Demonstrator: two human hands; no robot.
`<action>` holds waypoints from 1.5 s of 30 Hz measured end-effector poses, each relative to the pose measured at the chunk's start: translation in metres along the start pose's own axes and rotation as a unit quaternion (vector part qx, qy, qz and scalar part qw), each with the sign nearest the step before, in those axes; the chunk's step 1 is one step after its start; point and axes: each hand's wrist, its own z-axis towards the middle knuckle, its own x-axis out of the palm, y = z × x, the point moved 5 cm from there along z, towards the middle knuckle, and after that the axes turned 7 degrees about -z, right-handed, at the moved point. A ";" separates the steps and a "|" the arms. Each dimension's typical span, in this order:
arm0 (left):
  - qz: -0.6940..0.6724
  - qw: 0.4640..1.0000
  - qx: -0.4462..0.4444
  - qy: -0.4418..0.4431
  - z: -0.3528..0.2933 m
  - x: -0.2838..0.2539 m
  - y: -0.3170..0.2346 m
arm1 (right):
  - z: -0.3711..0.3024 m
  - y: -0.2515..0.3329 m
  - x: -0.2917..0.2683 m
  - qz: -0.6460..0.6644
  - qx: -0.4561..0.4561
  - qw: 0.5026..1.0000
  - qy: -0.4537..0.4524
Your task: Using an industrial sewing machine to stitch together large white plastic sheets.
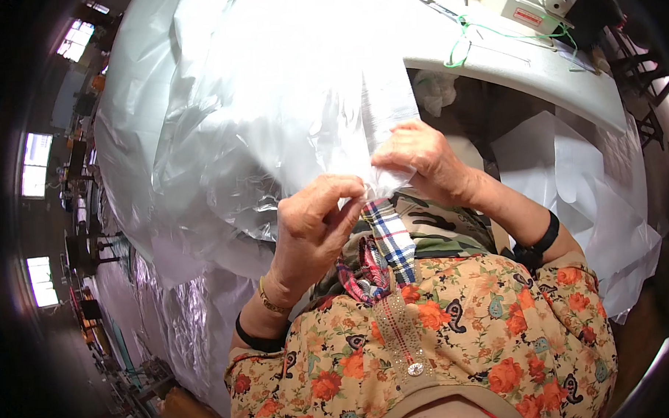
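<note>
Pinching a gathered edge of clear plastic film close to the body

Gripping with both hands at the near edge of a large clear plastic sheet [199, 133], just in front of the waist. Clamping the film with the left hand [316, 209], thumb and forefinger pressed together at the tip, apparently to pin down one small spot of a thin, slippery material. Clamping it too with the right hand [421, 158], fingers curled over the bunched film [389, 181] just beside the left fingertips, perhaps to stop the edge from sliding apart. Working so near the lap probably to let the forearms stay low and the fingertips meet in plain sight.

Spreading away from the fingertips, forward and to the left, in broad loose folds; presumably laid out so to spare the pinched edge the pull of the rest. Cannot tell, for glare, where film ends and white worktop [581, 93] begins at the upper middle.

Lying clear of the film, at upper right on the worktop: a green cord [456, 54] and metal snips [439, 8], near a cream machine housing [530, 7] with a round dial; likely placed within reach of the right arm without snagging the sheet. Hanging at the right, below the worktop: more translucent plastic sheeting [580, 174], well apart from both hands.
</note>
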 end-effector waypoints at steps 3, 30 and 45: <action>0.027 0.996 0.078 0.032 0.003 0.011 -0.001 | 0.009 -0.010 -0.005 -0.131 -0.033 0.989 -0.058; 0.289 0.888 0.351 0.067 -0.020 0.026 -0.017 | -0.045 0.035 0.011 0.542 0.429 0.719 0.070; 0.282 0.901 0.329 0.012 -0.027 0.024 -0.021 | -0.037 0.045 0.013 0.551 0.369 0.746 0.062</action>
